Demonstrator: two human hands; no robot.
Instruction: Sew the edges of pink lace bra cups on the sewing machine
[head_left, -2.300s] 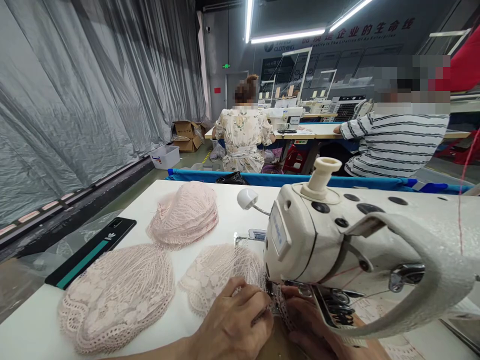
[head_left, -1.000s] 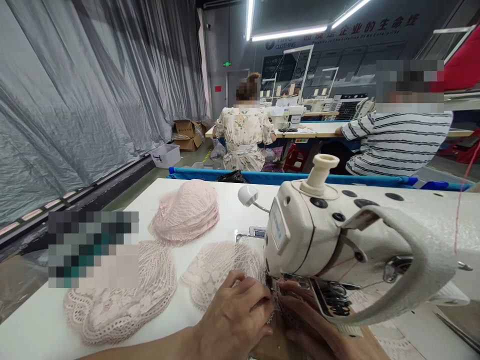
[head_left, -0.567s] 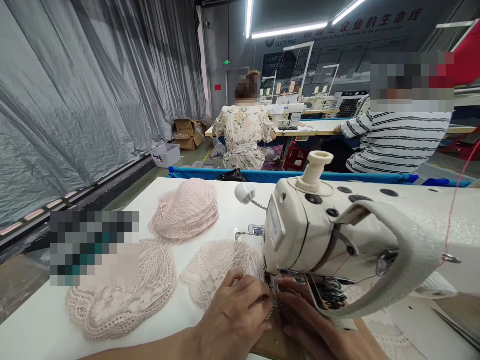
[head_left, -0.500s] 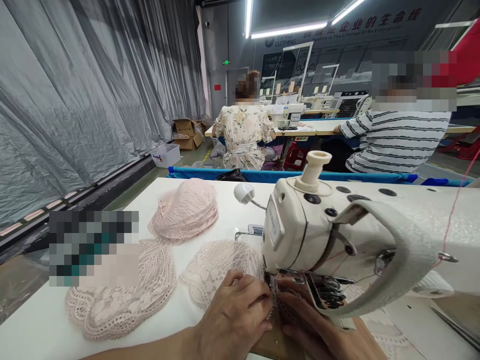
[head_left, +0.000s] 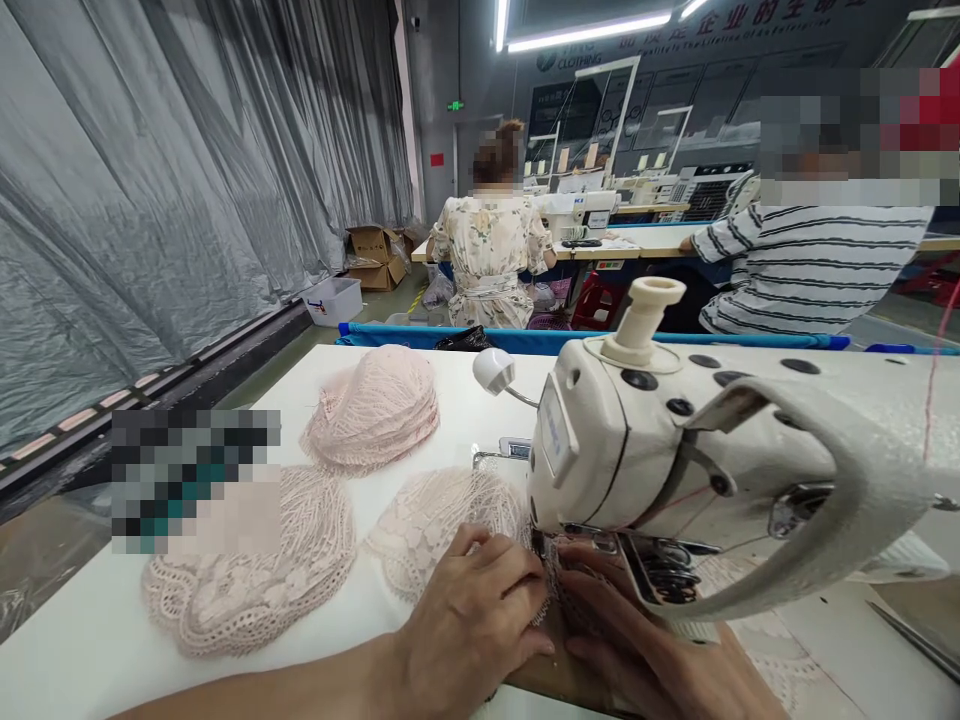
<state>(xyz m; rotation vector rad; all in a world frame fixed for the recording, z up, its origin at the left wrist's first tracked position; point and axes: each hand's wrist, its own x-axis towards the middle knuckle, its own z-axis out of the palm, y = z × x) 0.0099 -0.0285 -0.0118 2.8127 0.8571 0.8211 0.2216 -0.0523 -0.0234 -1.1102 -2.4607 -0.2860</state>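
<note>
At the sewing machine's [head_left: 581,445] needle area, my left hand [head_left: 480,600] is closed, its curled fingers gripping the edge of a pale pink lace piece [head_left: 424,530]. The rest of that piece fans out flat to the left on the table. On the other side of the needle, my right hand [head_left: 630,625] pinches lace too, partly covered by the machine head and its looped guard. Its fingertips point toward the needle. More lace [head_left: 772,640] shows to the right of my right wrist. The stitching point itself is hidden by my fingers.
Stacked lace cups [head_left: 375,410] sit at the back of the white table [head_left: 375,505], with another lace pile [head_left: 262,590] at left. A white lamp head [head_left: 493,370] juts from the machine. Scissors-like metal blades [head_left: 911,640] lie at right. Two people sit at machines beyond.
The view has shifted slightly, moving the machine a little right in the picture. Both hands keep their hold by the needle, and the lace has hardly moved.
</note>
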